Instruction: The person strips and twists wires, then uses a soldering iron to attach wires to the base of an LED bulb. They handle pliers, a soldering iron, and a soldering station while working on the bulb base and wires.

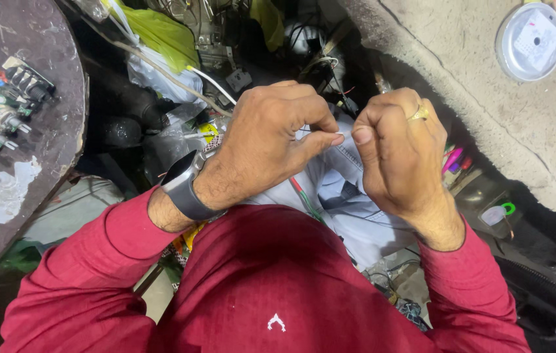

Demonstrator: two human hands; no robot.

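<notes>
Both hands meet in front of the person's chest, over the lap. The left hand [261, 140] is curled, thumb and forefinger pinched shut on a thin pale wire [309, 131] that runs across to the right hand [392, 147]. The right hand is a closed fist, its thumb pressed down on the other end of that same wire. Only a short stretch of the wire shows between the two thumbs, so I cannot tell whether its end is stripped or twisted. A red and green pair of wires [302, 194] hangs below the left hand across the grey trousers [350, 196]; whether it joins the pinched wire is hidden by the hand.

Judging from this, the work on the wire is in hand and not finished: the wire is held taut in mid-air, joined to nothing visible, and no tool is in either hand.

A dark wristwatch [184, 186] sits on the left wrist and a gold ring [420, 114] on the right hand. The sleeves are dark red.

At the left, a worn round counter [42, 131] carries a green circuit board with knobs and sockets [0, 111] near its left edge. At the right, a rough concrete ledge [487, 111] holds a round clear lid [532, 40] near its far corner. Between them the floor is cluttered with cables, plastic bags [160, 39] and dark parts, dimly lit.
</notes>
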